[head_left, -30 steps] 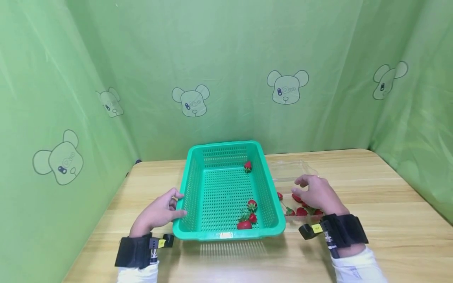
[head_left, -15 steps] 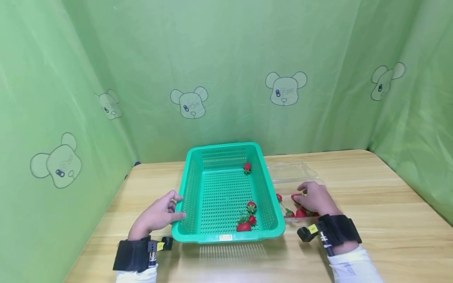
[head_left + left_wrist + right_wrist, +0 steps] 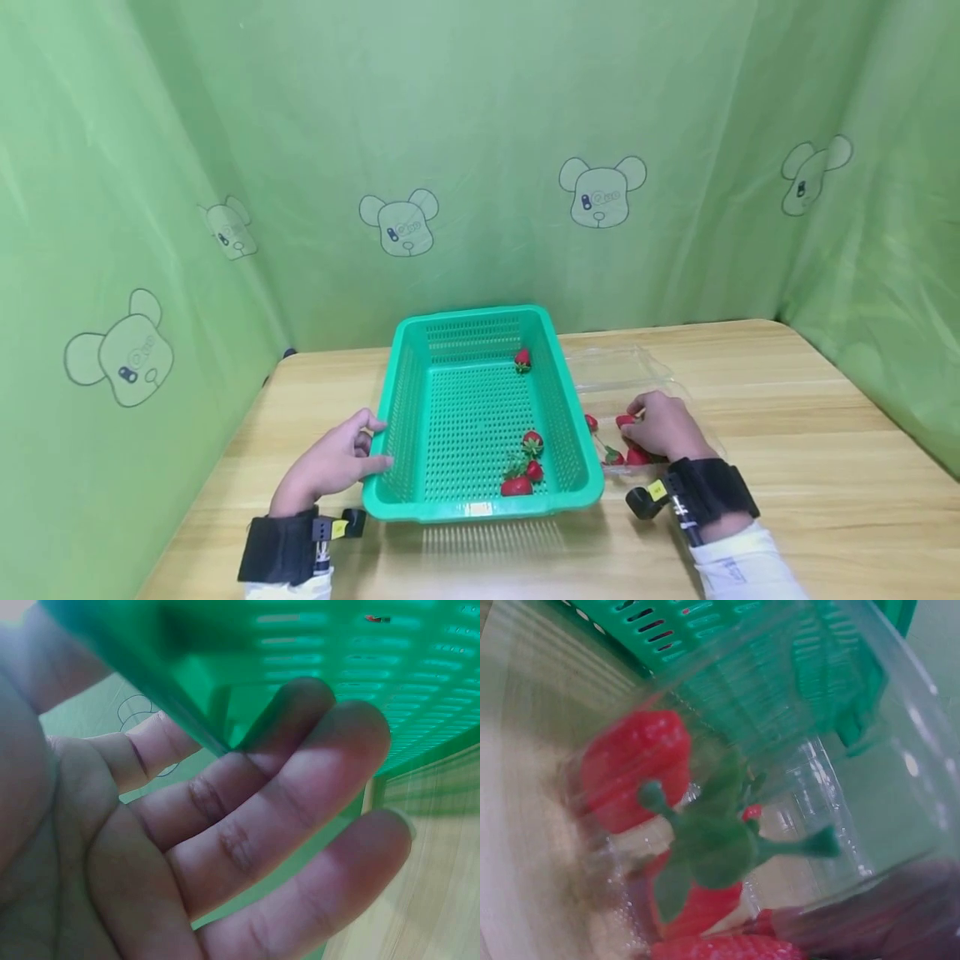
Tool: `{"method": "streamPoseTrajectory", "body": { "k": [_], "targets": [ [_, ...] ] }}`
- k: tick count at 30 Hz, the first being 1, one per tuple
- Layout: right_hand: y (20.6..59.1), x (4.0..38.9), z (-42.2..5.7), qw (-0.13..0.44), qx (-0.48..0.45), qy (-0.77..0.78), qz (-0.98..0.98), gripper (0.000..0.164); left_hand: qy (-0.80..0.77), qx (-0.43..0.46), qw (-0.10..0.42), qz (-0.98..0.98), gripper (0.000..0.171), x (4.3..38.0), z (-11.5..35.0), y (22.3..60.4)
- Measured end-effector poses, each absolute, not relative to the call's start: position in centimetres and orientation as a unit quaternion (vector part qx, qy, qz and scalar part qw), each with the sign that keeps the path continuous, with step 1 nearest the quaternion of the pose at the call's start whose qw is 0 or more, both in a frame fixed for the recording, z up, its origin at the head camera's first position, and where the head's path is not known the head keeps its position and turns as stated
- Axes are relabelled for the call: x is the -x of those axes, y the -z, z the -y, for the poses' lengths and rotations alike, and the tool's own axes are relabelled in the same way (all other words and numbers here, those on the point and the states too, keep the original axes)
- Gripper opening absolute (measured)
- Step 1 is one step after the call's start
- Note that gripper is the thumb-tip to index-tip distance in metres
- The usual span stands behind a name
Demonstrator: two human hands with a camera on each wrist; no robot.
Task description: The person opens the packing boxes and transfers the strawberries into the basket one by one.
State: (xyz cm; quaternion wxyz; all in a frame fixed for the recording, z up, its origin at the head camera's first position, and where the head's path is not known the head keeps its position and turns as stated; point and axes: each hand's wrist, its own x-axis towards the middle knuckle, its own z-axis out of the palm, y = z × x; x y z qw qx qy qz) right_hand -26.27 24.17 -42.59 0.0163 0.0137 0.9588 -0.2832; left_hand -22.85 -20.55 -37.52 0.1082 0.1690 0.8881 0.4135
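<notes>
A green plastic basket (image 3: pixel 480 510) sits mid-table with several strawberries along its right side, such as the strawberry (image 3: pixel 517 486) near its front. My left hand (image 3: pixel 330 458) grips the basket's left rim; in the left wrist view its fingers (image 3: pixel 330 765) reach under the rim against the outer wall. To the right, a clear plastic box (image 3: pixel 611 375) holds more strawberries, some hidden beneath my right hand. Inside that box my right hand (image 3: pixel 667 427) pinches a strawberry (image 3: pixel 626 421) between thumb and fingertips. Leafy stems and red strawberries (image 3: pixel 637 769) show through the clear wall in the right wrist view.
The box stands close against the basket's right side on a wooden table (image 3: pixel 810 433). Its transparent walls are hard to make out. A green curtain (image 3: pixel 480 108) printed with bear heads hangs behind and at both sides. Each wrist wears a black strap (image 3: pixel 279 547) with a small camera.
My right hand has lowered into the clear box and its thumb and fingers have closed on a strawberry. My left hand stays on the basket's rim. The head view has shifted slightly.
</notes>
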Motion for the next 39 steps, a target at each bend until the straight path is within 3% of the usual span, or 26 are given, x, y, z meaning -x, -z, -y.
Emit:
{"method": "streamPoseTrajectory", "body": {
  "k": [39],
  "targets": [
    [41.2,25.4,-23.4,0.006,-0.001,0.316,-0.949,0.03,-0.439,-0.194,0.113,-0.87,0.035,22.8,20.6,37.7]
  ]
}}
